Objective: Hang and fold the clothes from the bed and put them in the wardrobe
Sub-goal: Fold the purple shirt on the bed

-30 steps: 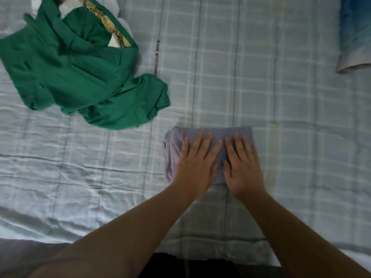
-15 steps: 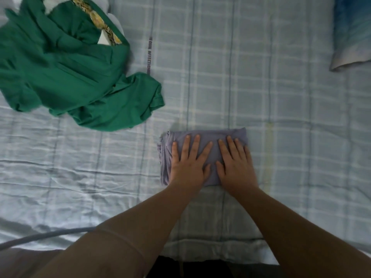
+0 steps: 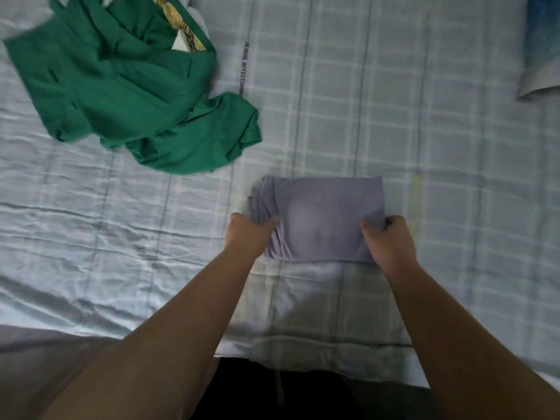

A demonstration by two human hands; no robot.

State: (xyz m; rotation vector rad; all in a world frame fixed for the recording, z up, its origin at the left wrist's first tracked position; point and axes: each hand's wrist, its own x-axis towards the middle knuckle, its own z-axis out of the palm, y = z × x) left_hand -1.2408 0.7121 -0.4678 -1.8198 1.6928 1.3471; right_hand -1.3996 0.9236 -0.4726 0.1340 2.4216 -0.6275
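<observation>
Right now, seen from the head camera, a folded lavender-grey cloth garment (image 3: 324,219) lies flat on the pale blue checked bedsheet (image 3: 394,116), close to the bed's near edge. The left hand (image 3: 248,234) grips the garment's left side, thumb on top, and the right hand (image 3: 389,241) clasps its right side, fingers curled round the edge. A crumpled green garment (image 3: 127,92) sits toward the far left corner, well apart, with a yellow patterned strip (image 3: 178,25) showing. A blue pillow (image 3: 542,47) rests at the far right edge.
</observation>
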